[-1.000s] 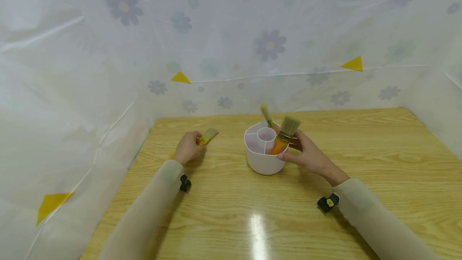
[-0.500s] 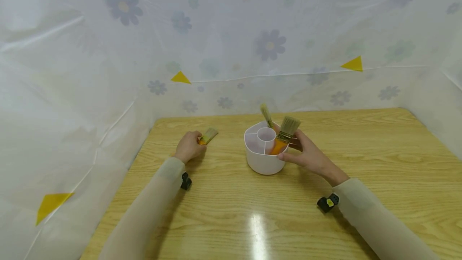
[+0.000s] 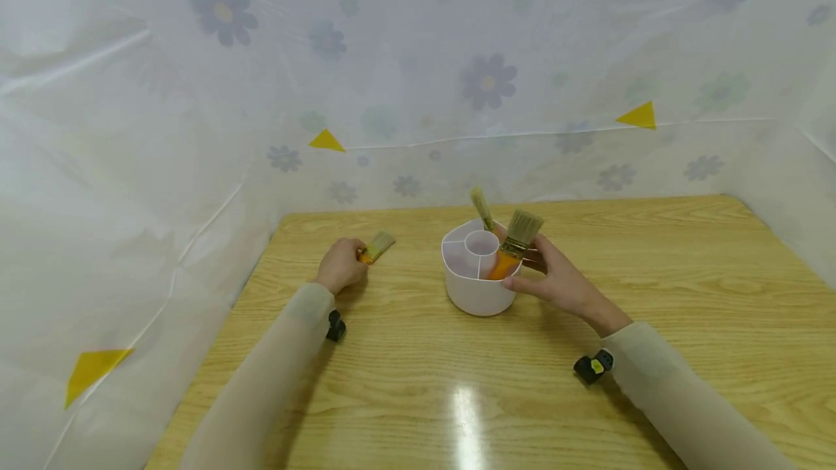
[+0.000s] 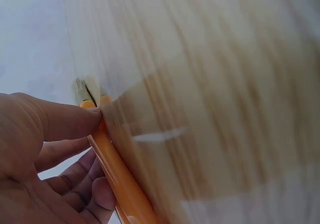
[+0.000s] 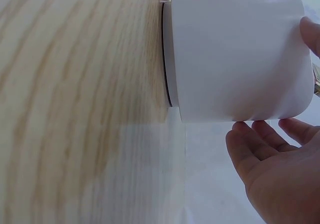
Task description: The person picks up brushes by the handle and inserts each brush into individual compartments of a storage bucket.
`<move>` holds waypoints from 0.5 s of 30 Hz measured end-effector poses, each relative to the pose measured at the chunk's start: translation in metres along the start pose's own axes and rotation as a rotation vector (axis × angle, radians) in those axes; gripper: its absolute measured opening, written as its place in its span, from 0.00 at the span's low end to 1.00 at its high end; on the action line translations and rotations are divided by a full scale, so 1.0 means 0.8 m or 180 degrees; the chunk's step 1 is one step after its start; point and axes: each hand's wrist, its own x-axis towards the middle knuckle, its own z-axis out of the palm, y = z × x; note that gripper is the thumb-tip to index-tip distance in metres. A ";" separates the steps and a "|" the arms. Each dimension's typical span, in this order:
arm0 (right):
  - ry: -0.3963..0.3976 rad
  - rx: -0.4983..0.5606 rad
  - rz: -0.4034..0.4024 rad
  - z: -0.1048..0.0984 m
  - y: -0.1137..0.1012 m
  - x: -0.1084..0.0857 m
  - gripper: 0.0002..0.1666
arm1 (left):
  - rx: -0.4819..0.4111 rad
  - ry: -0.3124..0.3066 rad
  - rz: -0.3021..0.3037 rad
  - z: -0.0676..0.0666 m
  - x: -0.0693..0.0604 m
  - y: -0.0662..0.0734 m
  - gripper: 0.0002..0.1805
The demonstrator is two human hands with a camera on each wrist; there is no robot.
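Note:
On the left of the table, my left hand (image 3: 341, 267) pinches a paintbrush (image 3: 379, 246) with pale bristles. Its orange handle (image 4: 120, 171) shows below the thumb in the left wrist view, lying close along the wooden surface. My right hand (image 3: 558, 278) grips the right side of a white round organizer (image 3: 480, 296), thumb near the rim and fingertips against the wall (image 5: 235, 53). Inside it, a wide paintbrush (image 3: 525, 231) leans bristles up in a compartment by that hand. A narrower paintbrush (image 3: 481, 206) stands tilted towards the back.
The organizer has a round centre cup (image 3: 482, 243) and divided outer compartments. Under everything lies a wood-grain table (image 3: 405, 361). Flower-patterned white sheeting (image 3: 418, 93) closes off the back and sides.
My left hand has shifted slightly, and the orange handle end that showed behind its wrist is now hidden. The right hand, the organizer and the brushes inside stay put.

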 end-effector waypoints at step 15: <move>-0.0060 -0.0024 0.0061 0.000 -0.003 -0.001 0.49 | -0.0045 -0.0127 0.0040 -0.002 -0.002 0.003 0.23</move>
